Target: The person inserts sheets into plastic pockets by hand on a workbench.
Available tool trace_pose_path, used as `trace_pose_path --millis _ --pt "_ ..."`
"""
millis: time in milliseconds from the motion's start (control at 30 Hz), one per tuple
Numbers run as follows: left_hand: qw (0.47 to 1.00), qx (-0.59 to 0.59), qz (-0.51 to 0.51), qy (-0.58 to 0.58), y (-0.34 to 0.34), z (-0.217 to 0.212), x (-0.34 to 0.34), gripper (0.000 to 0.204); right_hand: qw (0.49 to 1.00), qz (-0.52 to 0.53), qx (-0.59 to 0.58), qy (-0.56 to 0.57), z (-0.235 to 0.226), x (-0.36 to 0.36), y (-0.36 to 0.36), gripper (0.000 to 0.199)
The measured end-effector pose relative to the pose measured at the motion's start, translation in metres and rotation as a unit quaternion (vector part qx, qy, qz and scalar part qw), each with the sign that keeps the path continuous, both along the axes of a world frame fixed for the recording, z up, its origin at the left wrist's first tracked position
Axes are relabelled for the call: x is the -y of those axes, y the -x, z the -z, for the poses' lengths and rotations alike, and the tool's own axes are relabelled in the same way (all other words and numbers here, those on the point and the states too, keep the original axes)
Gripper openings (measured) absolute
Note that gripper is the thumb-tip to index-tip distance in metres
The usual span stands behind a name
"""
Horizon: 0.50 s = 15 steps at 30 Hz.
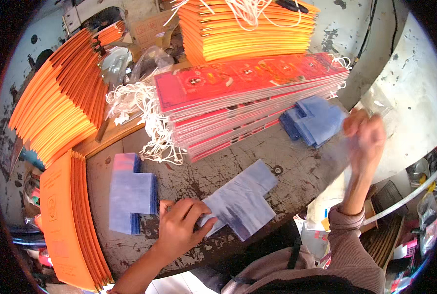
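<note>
The bluish cut-out sheet [242, 202] lies flat on the worn table [297, 161], just right of my left hand [179, 228], its long axis running up and to the right, away from my fingertips toward the stacks at the back. My left fingers [191, 211] are spread and pressed down on its near left corner, pinning it rather than pinching it. Left of that hand, close by, sits a neat pile of the same bluish sheets [130, 193], and further left stand orange folded cards [69, 220] on edge. Up beyond my left fingers are a tangle of white strings [145, 112] and a stack of red printed cards [248, 98].

My right hand [365, 137] is raised well off to the right of the sheet, clearly farther from it than the left. It is blurred with motion; it seems to hold a thin clear film [348, 147], but I cannot tell how the fingers close on it. Just left of that hand lies another heap of blue sheets [314, 120].

The pinned corner itself is hidden under my left hand, and the film's edges are hard to make out.
</note>
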<state>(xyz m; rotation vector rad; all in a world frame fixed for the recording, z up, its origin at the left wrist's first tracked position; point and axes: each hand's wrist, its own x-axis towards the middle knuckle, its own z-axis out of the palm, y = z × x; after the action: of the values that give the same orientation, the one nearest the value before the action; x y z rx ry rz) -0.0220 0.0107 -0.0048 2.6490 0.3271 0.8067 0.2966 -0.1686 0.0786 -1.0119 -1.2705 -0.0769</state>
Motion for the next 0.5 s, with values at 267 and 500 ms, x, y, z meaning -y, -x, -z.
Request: trace_pose_path --millis 267,500 --pt "1.000 -0.011 -0.004 -0.005 0.001 0.003 -0.001 0.024 0.883 0.374 -0.260 0.116 0.063 0.021 -0.103 0.029" --pt "0.997 -0.057 0.014 -0.049 -0.003 -0.017 -0.008 0.024 0.829 0.455 -0.323 0.008 0.102 0.006 -0.120 0.041"
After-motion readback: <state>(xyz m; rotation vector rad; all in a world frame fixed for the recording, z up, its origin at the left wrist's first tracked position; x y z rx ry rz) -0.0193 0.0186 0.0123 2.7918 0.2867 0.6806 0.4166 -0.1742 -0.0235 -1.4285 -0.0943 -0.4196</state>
